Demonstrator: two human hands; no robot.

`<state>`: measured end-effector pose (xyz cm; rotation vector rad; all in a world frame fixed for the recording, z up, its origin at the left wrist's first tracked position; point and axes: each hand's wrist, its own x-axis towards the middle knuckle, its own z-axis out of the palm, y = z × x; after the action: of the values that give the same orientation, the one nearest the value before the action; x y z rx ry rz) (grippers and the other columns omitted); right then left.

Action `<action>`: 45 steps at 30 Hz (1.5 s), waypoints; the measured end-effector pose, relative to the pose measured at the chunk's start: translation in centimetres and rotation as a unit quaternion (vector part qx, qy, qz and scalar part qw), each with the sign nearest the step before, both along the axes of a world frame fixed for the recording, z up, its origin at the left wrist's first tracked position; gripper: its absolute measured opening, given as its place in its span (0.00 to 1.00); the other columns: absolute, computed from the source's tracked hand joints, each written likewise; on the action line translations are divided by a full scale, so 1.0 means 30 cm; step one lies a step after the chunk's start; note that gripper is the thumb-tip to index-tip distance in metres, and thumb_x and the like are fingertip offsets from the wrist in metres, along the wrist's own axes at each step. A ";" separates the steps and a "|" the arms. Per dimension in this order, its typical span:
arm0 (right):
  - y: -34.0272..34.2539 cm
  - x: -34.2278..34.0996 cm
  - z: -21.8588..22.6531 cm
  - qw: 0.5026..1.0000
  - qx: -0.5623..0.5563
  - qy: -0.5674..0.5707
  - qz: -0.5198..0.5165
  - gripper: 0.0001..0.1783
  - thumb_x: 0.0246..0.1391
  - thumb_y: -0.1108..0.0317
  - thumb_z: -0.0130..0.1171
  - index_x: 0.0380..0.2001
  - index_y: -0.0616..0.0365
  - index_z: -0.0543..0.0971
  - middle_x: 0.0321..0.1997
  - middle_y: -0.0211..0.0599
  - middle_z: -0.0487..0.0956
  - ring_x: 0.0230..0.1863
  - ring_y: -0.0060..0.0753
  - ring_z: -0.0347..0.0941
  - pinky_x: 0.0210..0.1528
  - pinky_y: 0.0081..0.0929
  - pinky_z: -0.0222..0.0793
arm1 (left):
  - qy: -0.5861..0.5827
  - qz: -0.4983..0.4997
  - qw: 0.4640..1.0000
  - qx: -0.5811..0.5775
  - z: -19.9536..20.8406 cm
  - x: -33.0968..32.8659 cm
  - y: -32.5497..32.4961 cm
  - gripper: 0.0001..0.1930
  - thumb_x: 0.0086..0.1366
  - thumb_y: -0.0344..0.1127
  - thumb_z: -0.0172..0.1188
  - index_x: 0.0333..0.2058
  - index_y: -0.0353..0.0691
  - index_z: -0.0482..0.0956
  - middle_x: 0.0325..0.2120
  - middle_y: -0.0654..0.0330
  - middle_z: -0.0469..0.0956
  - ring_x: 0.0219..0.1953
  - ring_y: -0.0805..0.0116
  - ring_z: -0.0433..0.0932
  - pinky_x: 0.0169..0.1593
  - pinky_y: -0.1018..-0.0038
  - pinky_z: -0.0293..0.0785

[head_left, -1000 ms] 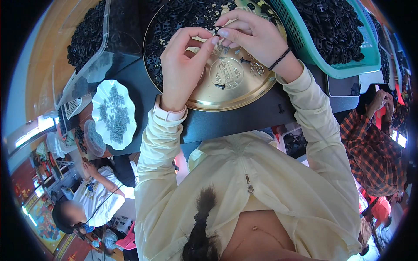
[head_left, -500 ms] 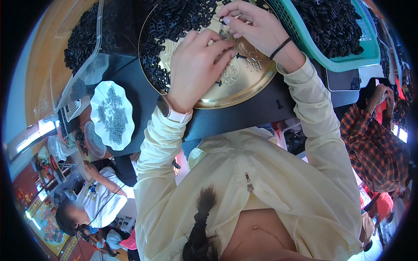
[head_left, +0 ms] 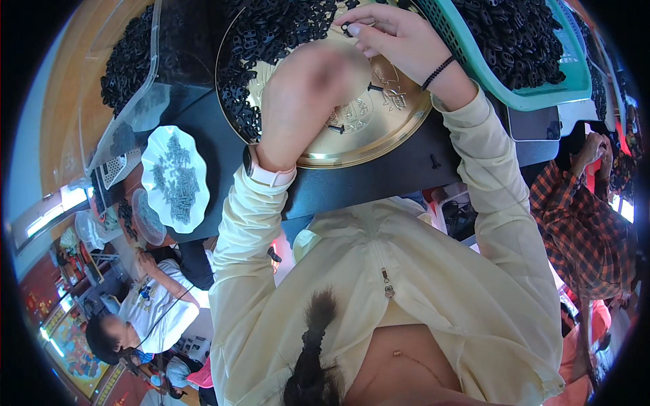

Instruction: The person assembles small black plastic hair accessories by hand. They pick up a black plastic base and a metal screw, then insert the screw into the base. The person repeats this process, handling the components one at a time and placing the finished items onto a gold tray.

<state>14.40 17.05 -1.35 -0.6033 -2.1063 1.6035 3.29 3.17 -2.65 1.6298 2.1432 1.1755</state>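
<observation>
A round gold tray (head_left: 399,139) lies on the dark table, its far and left parts covered by small black plastic pieces (head_left: 261,44) with holes. Over its right side, my right hand (head_left: 409,44) pinches one small black piece (head_left: 346,29) between thumb and fingertips. My left hand (head_left: 291,101) hovers above the tray's middle, its fingers smeared, so whether it holds anything is unclear. Two small black pin-shaped parts, one (head_left: 374,87) beside the engraved marks and another (head_left: 336,128) below my left hand, rest on the bare gold surface.
A white scalloped dish (head_left: 196,149) of small grey metal pins stands left of the tray. Beyond it is a clear bin (head_left: 154,51) of black pieces. At right are a green basket (head_left: 467,71) of black pieces and a flat dark device (head_left: 533,125). Other people sit nearby.
My left hand has shifted slightly and is now blurred, uncovering more of the dark pin below it. My right hand keeps its pinch in nearly the same place.
</observation>
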 end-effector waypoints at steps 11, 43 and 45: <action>-0.004 -0.006 -0.021 0.993 -0.106 0.040 0.041 0.08 0.53 0.75 0.56 0.38 0.65 0.77 0.33 0.34 0.79 0.33 0.20 0.74 0.35 0.15 0.69 | -0.151 0.062 0.985 0.048 -0.011 -0.025 -0.014 0.08 0.57 0.30 0.63 0.37 0.40 0.79 0.26 0.66 0.78 0.23 0.83 0.72 0.26 0.85 0.66; -0.051 -0.017 -0.095 0.999 0.045 0.025 -0.009 0.11 0.53 0.70 0.60 0.39 0.62 0.78 0.36 0.30 0.80 0.37 0.19 0.75 0.42 0.15 0.72 | -0.203 0.080 0.965 0.143 -0.034 -0.021 -0.011 0.08 0.57 0.27 0.61 0.32 0.37 0.70 0.30 0.58 0.81 0.28 0.78 0.79 0.29 0.83 0.73; -0.059 -0.010 -0.084 0.996 0.086 0.014 -0.014 0.11 0.53 0.70 0.60 0.39 0.63 0.78 0.35 0.30 0.80 0.37 0.19 0.76 0.42 0.15 0.72 | -0.171 0.085 0.974 0.118 -0.028 -0.014 -0.015 0.08 0.57 0.28 0.61 0.32 0.38 0.70 0.29 0.58 0.81 0.27 0.76 0.80 0.28 0.82 0.73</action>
<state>14.10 15.28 -3.86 -0.5465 -2.1776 1.3905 2.86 2.73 -3.50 1.2233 2.0116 1.6800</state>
